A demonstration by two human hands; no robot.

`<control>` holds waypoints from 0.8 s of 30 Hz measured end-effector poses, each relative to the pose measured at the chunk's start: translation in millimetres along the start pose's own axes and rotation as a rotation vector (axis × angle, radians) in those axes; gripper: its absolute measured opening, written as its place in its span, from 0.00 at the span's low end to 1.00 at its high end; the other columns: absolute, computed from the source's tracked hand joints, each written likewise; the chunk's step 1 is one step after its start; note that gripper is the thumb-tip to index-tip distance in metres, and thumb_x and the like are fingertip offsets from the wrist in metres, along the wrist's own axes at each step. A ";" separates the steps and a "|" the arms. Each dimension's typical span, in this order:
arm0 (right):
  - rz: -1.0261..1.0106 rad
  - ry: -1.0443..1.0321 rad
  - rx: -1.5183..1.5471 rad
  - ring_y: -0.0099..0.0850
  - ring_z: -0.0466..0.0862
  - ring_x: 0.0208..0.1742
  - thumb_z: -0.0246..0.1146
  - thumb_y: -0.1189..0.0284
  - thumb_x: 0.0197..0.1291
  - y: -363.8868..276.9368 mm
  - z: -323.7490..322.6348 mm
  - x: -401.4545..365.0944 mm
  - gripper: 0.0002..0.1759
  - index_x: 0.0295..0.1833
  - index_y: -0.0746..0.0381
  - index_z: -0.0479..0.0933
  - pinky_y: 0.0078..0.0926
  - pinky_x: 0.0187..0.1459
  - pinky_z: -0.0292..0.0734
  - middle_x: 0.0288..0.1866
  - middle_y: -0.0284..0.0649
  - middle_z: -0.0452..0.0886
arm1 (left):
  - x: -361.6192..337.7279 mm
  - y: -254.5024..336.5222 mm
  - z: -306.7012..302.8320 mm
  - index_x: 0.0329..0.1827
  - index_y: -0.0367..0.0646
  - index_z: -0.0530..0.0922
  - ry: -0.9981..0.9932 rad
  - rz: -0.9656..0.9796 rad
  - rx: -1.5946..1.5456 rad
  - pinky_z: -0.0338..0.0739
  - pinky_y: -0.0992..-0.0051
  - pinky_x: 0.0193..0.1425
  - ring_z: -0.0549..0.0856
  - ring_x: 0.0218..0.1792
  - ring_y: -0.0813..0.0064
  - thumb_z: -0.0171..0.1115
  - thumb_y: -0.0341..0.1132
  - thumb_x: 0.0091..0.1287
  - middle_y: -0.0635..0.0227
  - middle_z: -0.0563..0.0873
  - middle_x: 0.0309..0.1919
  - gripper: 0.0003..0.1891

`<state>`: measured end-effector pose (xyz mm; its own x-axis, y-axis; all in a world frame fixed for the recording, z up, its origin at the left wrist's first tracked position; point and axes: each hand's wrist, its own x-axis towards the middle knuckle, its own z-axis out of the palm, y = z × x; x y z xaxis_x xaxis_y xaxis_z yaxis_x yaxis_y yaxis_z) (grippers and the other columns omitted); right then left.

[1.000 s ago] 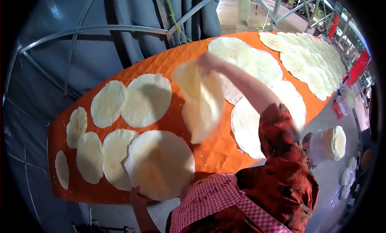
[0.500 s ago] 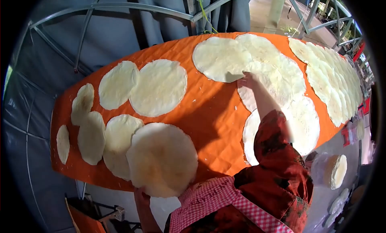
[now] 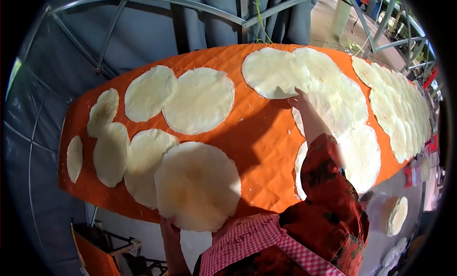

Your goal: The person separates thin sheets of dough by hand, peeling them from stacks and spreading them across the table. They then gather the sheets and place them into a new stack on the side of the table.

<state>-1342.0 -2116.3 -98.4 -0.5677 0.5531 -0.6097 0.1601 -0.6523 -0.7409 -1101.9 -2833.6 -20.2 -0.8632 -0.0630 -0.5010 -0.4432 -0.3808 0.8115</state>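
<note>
My left hand (image 3: 169,223) is at the near edge of the orange-covered table (image 3: 266,180). It grips the lower rim of a large, thin, round flatbread (image 3: 197,185) with a browned middle; its fingers are partly hidden beneath. That flatbread overlaps a paler one (image 3: 143,166) to its left. My right hand (image 3: 300,100) reaches across the table with fingers apart, at the lower right edge of a pale flatbread (image 3: 273,73). Overlapping flatbreads (image 3: 340,102) lie just right of my hand, and my forearm covers part of them.
More flatbreads (image 3: 199,102) lie at the left and back. Dense overlapping rows (image 3: 400,109) cover the right end. A round stack (image 3: 397,216) stands beyond the near right edge. Metal frame bars (image 3: 190,7) and a grey curtain (image 3: 143,38) run behind the table.
The view has shifted, so most things sit slightly further right. My left hand still holds the browned flatbread, which looks a little higher. My right hand's fingers look more spread at the pale flatbread's edge.
</note>
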 end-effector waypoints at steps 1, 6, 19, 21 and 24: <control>0.016 0.030 0.014 0.41 0.79 0.37 0.61 0.64 0.62 -3.0 2.2 10.0 0.17 0.48 0.65 0.70 0.39 0.37 0.82 0.43 0.49 0.76 | 0.2 -3.7 -1.8 0.66 0.42 0.65 -0.004 0.014 0.033 0.73 0.58 0.58 0.75 0.57 0.60 0.53 0.27 0.56 0.62 0.74 0.57 0.30; -0.231 -0.290 0.038 0.43 0.81 0.35 0.63 0.78 0.54 -63.9 56.3 55.1 0.17 0.51 0.61 0.72 0.45 0.36 0.83 0.39 0.45 0.78 | -0.7 -2.4 11.3 0.66 0.42 0.64 0.104 -0.008 -0.075 0.75 0.57 0.55 0.76 0.56 0.58 0.53 0.28 0.55 0.61 0.74 0.57 0.31; -0.169 -0.434 -0.027 0.44 0.79 0.49 0.53 0.70 0.65 -110.4 79.0 -12.7 0.14 0.53 0.64 0.70 0.40 0.52 0.77 0.47 0.47 0.78 | 0.0 -0.3 25.0 0.61 0.39 0.69 0.151 0.075 -0.084 0.76 0.64 0.56 0.78 0.53 0.63 0.53 0.24 0.53 0.60 0.77 0.54 0.28; 0.039 -0.567 -0.271 0.39 0.81 0.44 0.55 0.62 0.64 -17.6 15.4 66.6 0.17 0.52 0.62 0.73 0.35 0.45 0.79 0.44 0.46 0.79 | -6.1 13.7 45.2 0.61 0.40 0.69 0.109 0.069 -0.107 0.77 0.64 0.56 0.77 0.55 0.64 0.54 0.22 0.54 0.62 0.76 0.55 0.26; -0.501 -1.065 -0.837 0.30 0.81 0.45 0.50 0.73 0.60 117.9 37.5 -159.9 0.17 0.53 0.66 0.73 0.31 0.44 0.79 0.45 0.42 0.81 | -10.9 25.1 81.6 0.61 0.40 0.68 0.107 0.069 -0.108 0.77 0.66 0.55 0.77 0.55 0.65 0.55 0.25 0.54 0.64 0.76 0.54 0.27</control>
<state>-1262.6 -2301.0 -77.7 -0.9662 -0.2570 -0.0220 -0.0275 0.1873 -0.9819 -1123.3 -2767.1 30.2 -0.8575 -0.1882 -0.4789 -0.3502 -0.4683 0.8112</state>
